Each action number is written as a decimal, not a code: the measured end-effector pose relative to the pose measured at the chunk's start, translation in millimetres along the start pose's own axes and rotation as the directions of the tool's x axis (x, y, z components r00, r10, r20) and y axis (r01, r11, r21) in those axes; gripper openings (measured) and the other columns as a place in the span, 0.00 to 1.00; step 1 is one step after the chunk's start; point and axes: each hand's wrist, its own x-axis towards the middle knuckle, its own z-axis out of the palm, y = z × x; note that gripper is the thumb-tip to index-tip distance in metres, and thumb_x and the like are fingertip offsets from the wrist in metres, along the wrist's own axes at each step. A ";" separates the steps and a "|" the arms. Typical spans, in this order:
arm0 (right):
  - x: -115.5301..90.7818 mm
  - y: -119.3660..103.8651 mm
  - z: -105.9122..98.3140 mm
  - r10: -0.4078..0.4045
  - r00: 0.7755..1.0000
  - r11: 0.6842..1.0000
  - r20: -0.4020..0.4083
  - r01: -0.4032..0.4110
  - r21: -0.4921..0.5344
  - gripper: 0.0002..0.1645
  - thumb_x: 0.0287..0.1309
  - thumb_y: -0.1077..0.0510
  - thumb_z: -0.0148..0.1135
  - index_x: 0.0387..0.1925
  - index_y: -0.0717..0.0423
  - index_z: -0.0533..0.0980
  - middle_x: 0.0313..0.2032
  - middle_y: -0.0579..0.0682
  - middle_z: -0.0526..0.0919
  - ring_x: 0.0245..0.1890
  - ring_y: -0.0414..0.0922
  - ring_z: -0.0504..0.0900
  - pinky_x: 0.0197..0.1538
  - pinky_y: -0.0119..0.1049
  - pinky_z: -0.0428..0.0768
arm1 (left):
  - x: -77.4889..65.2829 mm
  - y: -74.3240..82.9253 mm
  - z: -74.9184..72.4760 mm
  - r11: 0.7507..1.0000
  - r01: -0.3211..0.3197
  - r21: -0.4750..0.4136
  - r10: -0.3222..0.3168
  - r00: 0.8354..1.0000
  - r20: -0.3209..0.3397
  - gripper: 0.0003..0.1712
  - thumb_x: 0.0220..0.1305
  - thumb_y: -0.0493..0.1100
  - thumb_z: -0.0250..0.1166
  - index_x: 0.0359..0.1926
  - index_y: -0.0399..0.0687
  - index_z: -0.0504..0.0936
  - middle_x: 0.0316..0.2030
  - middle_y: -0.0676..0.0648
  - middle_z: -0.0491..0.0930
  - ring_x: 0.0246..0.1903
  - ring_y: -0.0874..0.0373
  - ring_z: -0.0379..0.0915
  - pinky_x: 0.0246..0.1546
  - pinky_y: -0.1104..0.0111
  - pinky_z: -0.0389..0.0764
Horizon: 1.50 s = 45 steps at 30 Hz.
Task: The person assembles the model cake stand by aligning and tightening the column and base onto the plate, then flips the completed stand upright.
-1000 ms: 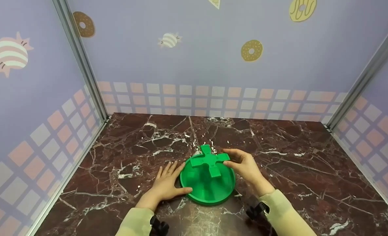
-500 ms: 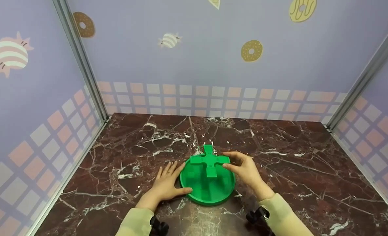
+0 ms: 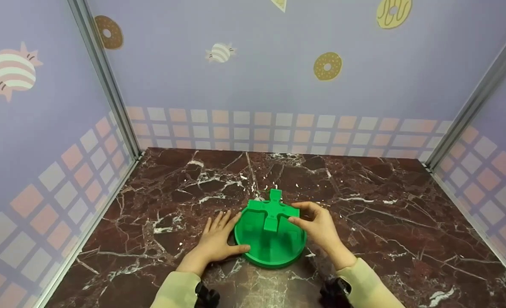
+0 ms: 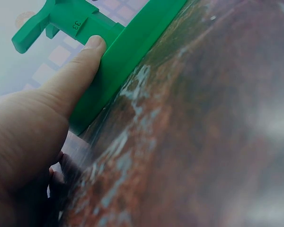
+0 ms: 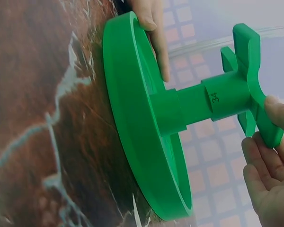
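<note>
A green round tray-like base with a raised rim lies on the table. From its middle rises a thick stepped post, with "34" marked on it in the right wrist view. A green four-armed cross tops the post. My right hand pinches the cross's right arm between thumb and fingers. My left hand lies spread at the base's left side, fingers straight. Its thumb rests on the rim, as the left wrist view also shows.
The dark red marbled table has small white crumbs behind the base. Purple patterned walls stand at the back and both sides, with metal posts at the corners.
The cross has turned a little clockwise as seen from above. My right hand has moved slightly toward me with the arm it pinches. The left hand and the base stay in place.
</note>
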 end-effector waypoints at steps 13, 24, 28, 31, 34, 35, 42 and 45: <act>-12.1 -1.7 8.0 -0.022 0.998 1.000 -0.055 0.021 -0.019 0.19 0.52 0.66 0.78 0.47 0.62 0.84 0.49 0.58 0.88 0.47 0.47 0.87 0.54 0.43 0.87 | 0.7 -1.1 0.1 1.000 -0.002 0.016 0.002 1.000 0.007 0.61 0.58 0.75 0.67 0.83 0.56 0.53 0.82 0.36 0.49 0.82 0.35 0.39 0.80 0.36 0.38; -18.7 -2.0 12.6 -0.051 0.996 0.994 -0.070 0.044 -0.100 0.20 0.50 0.61 0.81 0.45 0.59 0.82 0.48 0.56 0.86 0.48 0.51 0.86 0.57 0.48 0.85 | 0.9 -1.0 0.9 1.000 -0.009 0.012 0.009 1.000 0.000 0.61 0.58 0.74 0.68 0.83 0.54 0.53 0.81 0.36 0.49 0.82 0.35 0.40 0.80 0.36 0.39; -21.0 -2.5 14.8 -0.061 0.996 0.992 -0.070 0.053 -0.114 0.21 0.51 0.60 0.81 0.45 0.60 0.81 0.48 0.57 0.86 0.49 0.53 0.86 0.57 0.49 0.85 | 0.3 -0.7 0.2 1.000 -0.008 0.013 0.008 1.000 0.001 0.62 0.58 0.75 0.68 0.83 0.55 0.53 0.81 0.36 0.49 0.82 0.35 0.40 0.80 0.36 0.38; -22.5 -3.8 16.0 -0.063 0.996 0.991 -0.070 0.054 -0.124 0.22 0.50 0.60 0.81 0.45 0.59 0.81 0.48 0.56 0.85 0.49 0.52 0.86 0.56 0.47 0.86 | 0.3 -0.8 -0.3 1.000 -0.007 0.014 0.007 1.000 0.003 0.62 0.57 0.76 0.67 0.83 0.55 0.53 0.81 0.36 0.49 0.82 0.35 0.40 0.80 0.36 0.38; -23.7 -4.6 17.1 -0.063 0.996 0.991 -0.068 0.055 -0.119 0.23 0.49 0.59 0.82 0.45 0.59 0.81 0.48 0.56 0.85 0.50 0.52 0.85 0.56 0.45 0.86 | 0.5 -0.6 -0.5 1.000 -0.006 0.014 0.006 1.000 0.005 0.62 0.57 0.76 0.66 0.83 0.55 0.53 0.82 0.36 0.49 0.82 0.35 0.39 0.80 0.36 0.38; -24.2 -4.8 17.4 -0.066 0.996 0.991 -0.067 0.057 -0.118 0.23 0.48 0.59 0.82 0.45 0.59 0.81 0.48 0.56 0.84 0.50 0.52 0.85 0.55 0.44 0.86 | 0.6 -0.4 -0.5 1.000 -0.009 0.014 0.009 1.000 0.003 0.62 0.57 0.76 0.67 0.83 0.55 0.53 0.81 0.36 0.49 0.82 0.35 0.40 0.80 0.36 0.38; -26.9 -4.8 19.9 -0.081 0.995 0.993 -0.060 0.076 -0.088 0.25 0.47 0.60 0.83 0.45 0.61 0.80 0.48 0.57 0.83 0.51 0.54 0.85 0.56 0.46 0.86 | 1.5 -0.6 0.3 1.000 0.006 0.012 -0.006 1.000 -0.001 0.61 0.57 0.77 0.67 0.83 0.57 0.53 0.82 0.38 0.49 0.82 0.36 0.39 0.80 0.37 0.37; -28.0 -5.1 21.2 -0.094 0.993 0.992 -0.065 0.087 -0.096 0.25 0.46 0.59 0.83 0.45 0.60 0.79 0.47 0.56 0.84 0.50 0.53 0.85 0.56 0.46 0.86 | 0.9 -0.7 0.2 1.000 0.005 0.014 -0.005 1.000 0.001 0.62 0.57 0.77 0.67 0.83 0.57 0.53 0.82 0.37 0.49 0.82 0.36 0.39 0.80 0.36 0.37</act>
